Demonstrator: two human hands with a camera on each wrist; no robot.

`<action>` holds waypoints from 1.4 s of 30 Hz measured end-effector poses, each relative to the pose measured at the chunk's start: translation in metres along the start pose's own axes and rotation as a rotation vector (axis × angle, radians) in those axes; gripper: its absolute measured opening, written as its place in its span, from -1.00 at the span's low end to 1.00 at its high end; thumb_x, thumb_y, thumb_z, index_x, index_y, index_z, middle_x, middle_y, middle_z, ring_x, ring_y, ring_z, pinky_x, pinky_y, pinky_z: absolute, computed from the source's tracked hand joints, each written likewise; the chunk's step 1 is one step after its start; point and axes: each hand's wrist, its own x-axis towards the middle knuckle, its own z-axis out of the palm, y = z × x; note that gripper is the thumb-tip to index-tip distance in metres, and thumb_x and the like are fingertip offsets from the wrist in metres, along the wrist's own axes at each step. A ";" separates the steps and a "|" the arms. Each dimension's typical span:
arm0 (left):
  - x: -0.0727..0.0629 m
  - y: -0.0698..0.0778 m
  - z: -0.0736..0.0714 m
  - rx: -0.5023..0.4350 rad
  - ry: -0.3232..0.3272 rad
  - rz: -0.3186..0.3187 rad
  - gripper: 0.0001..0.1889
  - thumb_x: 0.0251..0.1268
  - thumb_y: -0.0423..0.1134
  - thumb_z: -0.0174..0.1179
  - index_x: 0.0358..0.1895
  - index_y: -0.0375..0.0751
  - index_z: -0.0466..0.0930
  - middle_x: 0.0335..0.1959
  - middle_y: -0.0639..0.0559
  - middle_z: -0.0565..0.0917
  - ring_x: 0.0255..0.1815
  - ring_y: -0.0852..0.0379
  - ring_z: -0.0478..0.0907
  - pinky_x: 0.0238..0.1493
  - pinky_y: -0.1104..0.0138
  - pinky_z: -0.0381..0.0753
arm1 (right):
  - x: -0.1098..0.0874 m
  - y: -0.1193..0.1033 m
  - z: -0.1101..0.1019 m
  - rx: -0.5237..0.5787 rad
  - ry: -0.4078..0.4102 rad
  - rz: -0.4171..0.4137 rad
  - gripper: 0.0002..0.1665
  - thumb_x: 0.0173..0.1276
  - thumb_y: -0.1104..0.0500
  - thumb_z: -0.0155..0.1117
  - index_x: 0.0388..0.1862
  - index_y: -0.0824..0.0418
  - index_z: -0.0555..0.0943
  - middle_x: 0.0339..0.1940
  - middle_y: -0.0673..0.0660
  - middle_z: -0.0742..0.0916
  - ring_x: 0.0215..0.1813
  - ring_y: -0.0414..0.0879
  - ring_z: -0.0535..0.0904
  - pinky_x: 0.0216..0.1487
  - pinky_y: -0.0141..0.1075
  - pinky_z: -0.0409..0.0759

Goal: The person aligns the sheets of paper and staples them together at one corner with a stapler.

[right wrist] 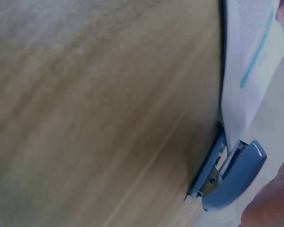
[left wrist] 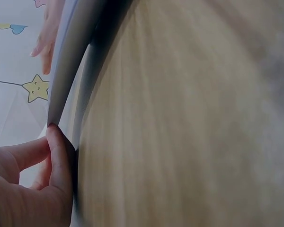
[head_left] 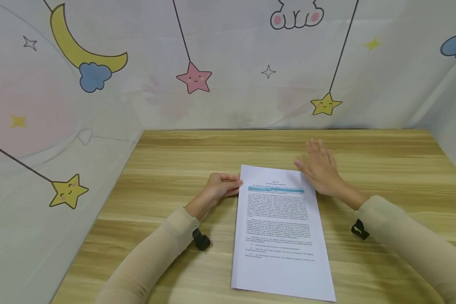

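Observation:
A stack of printed paper (head_left: 279,236) with blue-highlighted lines lies on the table, its left edge lifted a little. At its upper left edge my left hand (head_left: 222,188) pinches the sheets between thumb and fingers, which the left wrist view shows from the side around the paper edge (left wrist: 75,61). My right hand (head_left: 322,169) is over the upper right corner with its fingers extended and slightly blurred. In the right wrist view a dark blue stapler (right wrist: 236,175) has the paper's corner between its jaws, right beside that hand (right wrist: 270,203). The head view hides the stapler behind the hand.
The wood-grain table (head_left: 167,160) extends around the paper on all sides. Behind it hangs a white cloth backdrop (head_left: 235,105) printed with stars, a moon and clouds. Dark wrist cameras sit under the left cuff (head_left: 201,240) and right cuff (head_left: 360,230).

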 end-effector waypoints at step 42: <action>0.001 0.001 -0.002 0.026 -0.009 0.003 -0.78 0.27 -0.55 0.28 -0.04 -0.58 0.63 -0.26 -0.20 0.72 -0.43 0.16 0.69 -0.26 0.41 0.74 | 0.022 0.008 0.002 -0.082 0.023 0.014 -0.14 0.65 -0.18 -0.56 0.57 0.48 -0.21 0.59 0.42 -0.13 0.59 0.26 -0.39 0.52 0.18 -0.51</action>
